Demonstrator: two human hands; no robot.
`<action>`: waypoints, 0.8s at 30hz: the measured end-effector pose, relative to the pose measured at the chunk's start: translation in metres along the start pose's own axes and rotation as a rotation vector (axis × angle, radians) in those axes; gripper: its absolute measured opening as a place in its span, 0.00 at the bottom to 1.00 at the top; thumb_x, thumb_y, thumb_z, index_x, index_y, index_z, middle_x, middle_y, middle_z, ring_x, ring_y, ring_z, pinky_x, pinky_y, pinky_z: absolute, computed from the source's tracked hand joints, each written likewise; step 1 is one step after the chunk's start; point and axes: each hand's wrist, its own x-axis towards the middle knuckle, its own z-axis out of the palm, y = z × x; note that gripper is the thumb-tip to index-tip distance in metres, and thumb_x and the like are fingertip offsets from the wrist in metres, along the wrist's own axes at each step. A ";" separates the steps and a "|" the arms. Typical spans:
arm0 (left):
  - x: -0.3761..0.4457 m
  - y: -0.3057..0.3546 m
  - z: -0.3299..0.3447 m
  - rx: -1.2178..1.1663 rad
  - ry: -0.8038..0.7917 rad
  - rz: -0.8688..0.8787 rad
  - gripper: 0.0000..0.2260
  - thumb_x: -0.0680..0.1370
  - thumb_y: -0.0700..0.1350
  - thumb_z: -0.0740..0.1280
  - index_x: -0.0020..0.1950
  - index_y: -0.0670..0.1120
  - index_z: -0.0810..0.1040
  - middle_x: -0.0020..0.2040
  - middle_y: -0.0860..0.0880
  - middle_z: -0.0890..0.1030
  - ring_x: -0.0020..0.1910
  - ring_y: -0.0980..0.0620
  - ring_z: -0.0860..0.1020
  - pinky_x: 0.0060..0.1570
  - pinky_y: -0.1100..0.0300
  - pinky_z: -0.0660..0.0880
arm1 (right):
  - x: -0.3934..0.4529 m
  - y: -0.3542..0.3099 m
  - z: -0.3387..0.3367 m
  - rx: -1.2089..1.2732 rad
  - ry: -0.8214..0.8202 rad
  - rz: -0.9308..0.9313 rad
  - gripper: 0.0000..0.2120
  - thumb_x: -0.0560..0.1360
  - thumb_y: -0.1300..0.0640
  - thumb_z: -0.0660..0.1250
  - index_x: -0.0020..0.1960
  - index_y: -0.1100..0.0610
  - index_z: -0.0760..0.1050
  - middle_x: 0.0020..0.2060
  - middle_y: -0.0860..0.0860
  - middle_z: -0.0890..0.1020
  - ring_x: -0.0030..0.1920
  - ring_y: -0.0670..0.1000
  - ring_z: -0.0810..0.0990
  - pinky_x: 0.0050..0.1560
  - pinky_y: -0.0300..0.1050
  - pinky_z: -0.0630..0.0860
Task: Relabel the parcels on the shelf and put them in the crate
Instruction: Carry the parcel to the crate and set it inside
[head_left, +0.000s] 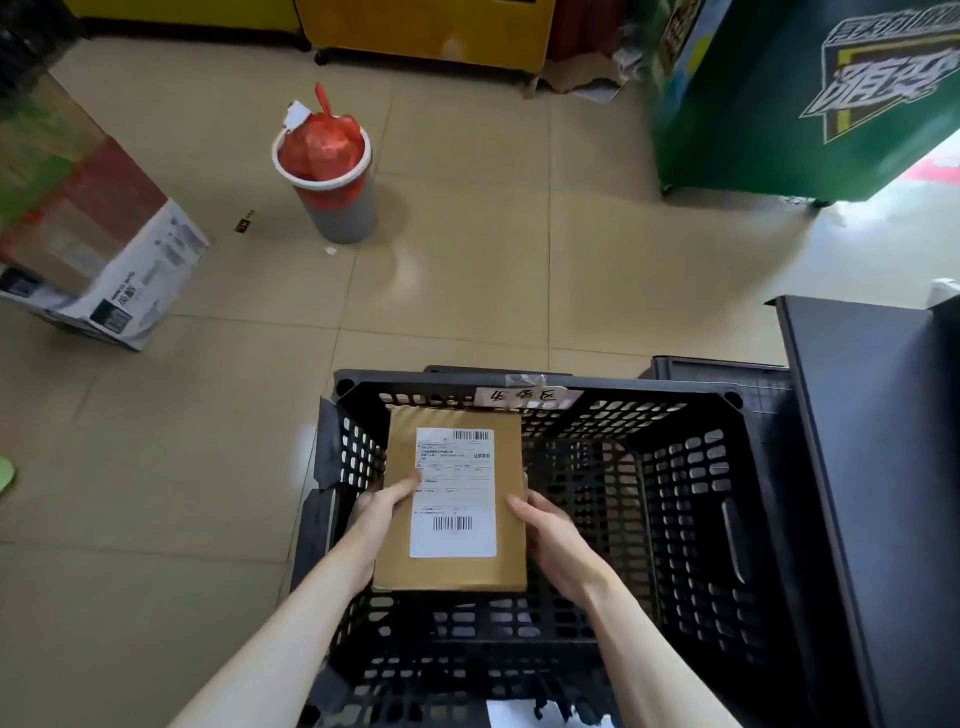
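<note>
Head view: both hands grip a brown parcel (451, 499) over the black crate (675, 467), lower centre; left hand (382, 512) and right hand (553, 540) clasp its sides, label (453, 492) up, perhaps unreleased.

I am looking down on a beige tiled floor (467, 270); a grey waste bin with a red liner (332, 176) is standing beside a printed cardboard box (104, 260), daylight glaring past a green cabinet (810, 104).

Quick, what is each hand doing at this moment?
Left hand: grips the left edge of the labelled cardboard parcel, above the black crate.
Right hand: grips the parcel's right edge.
</note>
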 end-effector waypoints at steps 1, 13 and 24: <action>0.006 -0.002 0.001 -0.009 0.038 0.007 0.43 0.57 0.69 0.78 0.65 0.45 0.79 0.55 0.45 0.86 0.55 0.40 0.83 0.63 0.40 0.75 | 0.006 0.003 0.001 0.002 -0.002 0.002 0.19 0.80 0.49 0.69 0.70 0.50 0.76 0.63 0.49 0.84 0.66 0.52 0.81 0.74 0.58 0.69; 0.050 -0.031 0.007 0.020 0.136 0.043 0.36 0.78 0.59 0.67 0.80 0.43 0.59 0.77 0.42 0.66 0.76 0.42 0.65 0.75 0.45 0.60 | 0.049 0.025 0.000 0.012 0.039 0.050 0.41 0.68 0.41 0.78 0.77 0.51 0.68 0.64 0.46 0.83 0.69 0.49 0.78 0.77 0.56 0.66; 0.066 -0.034 0.008 0.051 0.246 0.001 0.33 0.78 0.57 0.69 0.79 0.44 0.64 0.73 0.42 0.73 0.71 0.39 0.70 0.73 0.42 0.64 | 0.060 0.031 0.004 -0.032 0.128 0.069 0.24 0.81 0.51 0.70 0.75 0.51 0.71 0.63 0.46 0.83 0.61 0.44 0.80 0.50 0.36 0.73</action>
